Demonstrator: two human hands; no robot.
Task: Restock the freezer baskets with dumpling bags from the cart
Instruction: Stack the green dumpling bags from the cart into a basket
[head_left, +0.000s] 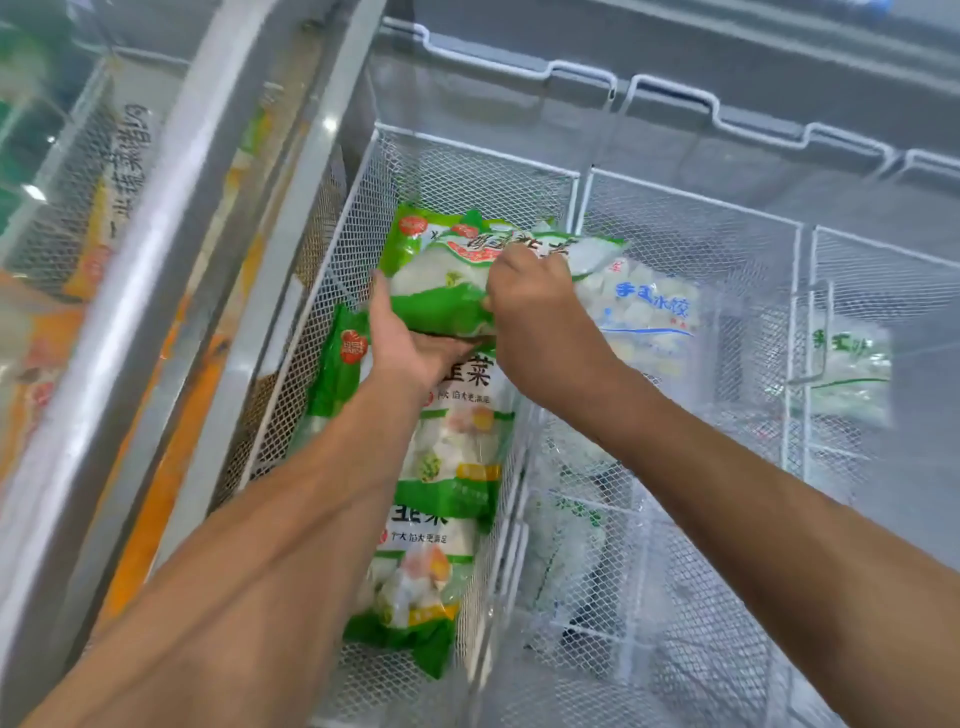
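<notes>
While both hands clamp on it, the green dumpling bag (441, 270) hangs tilted over the far end of the white mesh basket (363, 208), the left hand (410, 343) cupping its near edge from below and the right hand (530, 301) gripping its top. Two more green bags (447, 447) lie flat in that basket nearer the person. Right of the basket, a neighbouring mesh compartment holds a clear bag with blue print (649, 317).

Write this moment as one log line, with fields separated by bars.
step: placing green bag | left hand: holds it from below | right hand: grips its top | place: left basket, above two green bags
</notes>
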